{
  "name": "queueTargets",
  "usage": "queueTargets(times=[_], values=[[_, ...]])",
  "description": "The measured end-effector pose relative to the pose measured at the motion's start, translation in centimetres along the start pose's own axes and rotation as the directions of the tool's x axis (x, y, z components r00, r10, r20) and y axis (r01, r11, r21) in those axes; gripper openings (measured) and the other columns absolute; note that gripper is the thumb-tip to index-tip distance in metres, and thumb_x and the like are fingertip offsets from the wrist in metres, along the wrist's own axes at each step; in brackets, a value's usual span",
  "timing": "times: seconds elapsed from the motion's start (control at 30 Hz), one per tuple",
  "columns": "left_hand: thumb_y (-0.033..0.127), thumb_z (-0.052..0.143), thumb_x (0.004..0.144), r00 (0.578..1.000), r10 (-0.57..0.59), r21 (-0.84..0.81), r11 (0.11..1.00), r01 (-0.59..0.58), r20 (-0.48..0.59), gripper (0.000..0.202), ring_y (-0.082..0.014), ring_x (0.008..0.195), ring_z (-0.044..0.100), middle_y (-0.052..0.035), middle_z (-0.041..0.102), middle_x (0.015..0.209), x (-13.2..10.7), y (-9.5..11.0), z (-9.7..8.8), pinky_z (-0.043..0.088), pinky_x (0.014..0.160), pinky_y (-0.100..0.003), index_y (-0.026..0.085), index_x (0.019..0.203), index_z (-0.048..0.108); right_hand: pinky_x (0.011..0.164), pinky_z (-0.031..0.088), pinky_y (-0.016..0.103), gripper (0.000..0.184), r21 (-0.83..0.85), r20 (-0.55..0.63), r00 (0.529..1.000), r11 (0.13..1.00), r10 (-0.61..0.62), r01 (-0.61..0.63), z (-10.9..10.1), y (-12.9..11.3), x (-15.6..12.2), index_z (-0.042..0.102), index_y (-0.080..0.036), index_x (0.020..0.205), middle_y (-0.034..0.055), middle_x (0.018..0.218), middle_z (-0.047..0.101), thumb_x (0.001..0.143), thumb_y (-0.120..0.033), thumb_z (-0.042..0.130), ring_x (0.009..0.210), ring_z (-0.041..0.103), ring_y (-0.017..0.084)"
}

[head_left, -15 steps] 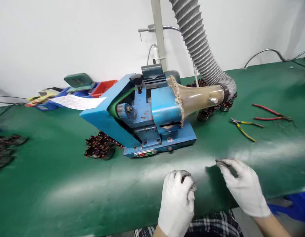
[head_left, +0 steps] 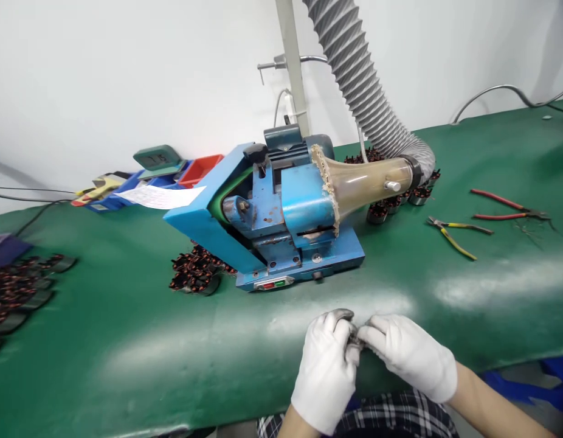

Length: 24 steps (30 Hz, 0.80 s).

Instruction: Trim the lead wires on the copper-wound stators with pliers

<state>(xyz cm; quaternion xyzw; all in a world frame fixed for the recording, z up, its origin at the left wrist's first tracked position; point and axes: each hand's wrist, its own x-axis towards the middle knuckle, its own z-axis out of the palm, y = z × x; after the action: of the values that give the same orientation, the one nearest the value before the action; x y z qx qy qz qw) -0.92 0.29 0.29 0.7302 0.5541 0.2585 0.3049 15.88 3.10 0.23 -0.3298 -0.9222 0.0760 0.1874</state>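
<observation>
My left hand (head_left: 326,368), in a white glove with greyed fingertips, is curled closed above the front edge of the green table. A dark part sits in its fingers, mostly hidden, so its kind does not show. Against those fingers presses my right hand (head_left: 410,354), gloved the same way, its thumb and fingertips pinched together at the part. What the pinch holds is too small and covered to tell. Beyond the hands stands a blue belt sanding machine (head_left: 309,210) with red and green buttons on its base.
Copper-wound motor cores (head_left: 194,271) cluster left of the machine, with more cores (head_left: 24,292) at far left and others behind its duct. Red-handled pliers (head_left: 509,207) and yellow-handled cutters (head_left: 452,231) lie right. A grey hose (head_left: 354,67) rises behind; a red bin (head_left: 199,170) stands back left.
My right hand has moved left from over the table to meet the left hand at the fingertips. The left hand stays closed in nearly the same place. The view has shifted slightly.
</observation>
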Motion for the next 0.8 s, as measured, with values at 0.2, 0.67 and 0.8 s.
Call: queueTargets(times=[0.2, 0.67, 0.8], values=[[0.022, 0.073, 0.048, 0.995, 0.017, 0.008, 1.000, -0.016, -0.103, 0.075, -0.0318, 0.119, 0.044, -0.0181, 0.043, 0.128, -0.3, -2.5, -0.4, 0.043, 0.095, -0.048, 0.013, 0.118, 0.044, 0.064, 0.050, 0.026, 0.018, 0.317, 0.053, 0.975, 0.923, 0.214, -0.219, 1.2, 0.3, -0.4, 0.055, -0.015, 0.101, 0.0060, 0.081, 0.059, 0.089, -0.011, 0.042, 0.069, 0.059, 0.015], [0.015, 0.063, 0.068, 0.952, -0.038, -0.367, 0.927, -0.080, -0.303, 0.031, -0.0197, 0.085, 0.063, -0.0062, 0.061, 0.090, -1.9, -1.1, -0.3, 0.054, 0.074, -0.031, 0.019, 0.098, 0.059, 0.068, 0.045, 0.027, 0.019, 0.543, -0.017, 0.861, 0.728, 0.508, -0.419, -2.0, -2.5, 0.9, 0.062, -0.020, 0.075, 0.0039, 0.073, 0.058, 0.084, -0.023, 0.046, 0.072, 0.055, 0.017], [0.022, 0.074, 0.061, 0.919, 0.029, -0.221, 0.967, -0.126, -0.393, 0.053, -0.0277, 0.110, 0.053, -0.0112, 0.051, 0.119, -2.8, -0.1, -2.0, 0.049, 0.088, -0.038, 0.023, 0.111, 0.056, 0.065, 0.044, 0.028, 0.022, 0.687, 0.328, 0.769, 0.420, 0.549, -0.593, -3.6, -2.8, 1.7, 0.058, -0.017, 0.066, 0.0033, 0.069, 0.056, 0.077, -0.033, 0.049, 0.068, 0.054, 0.017]])
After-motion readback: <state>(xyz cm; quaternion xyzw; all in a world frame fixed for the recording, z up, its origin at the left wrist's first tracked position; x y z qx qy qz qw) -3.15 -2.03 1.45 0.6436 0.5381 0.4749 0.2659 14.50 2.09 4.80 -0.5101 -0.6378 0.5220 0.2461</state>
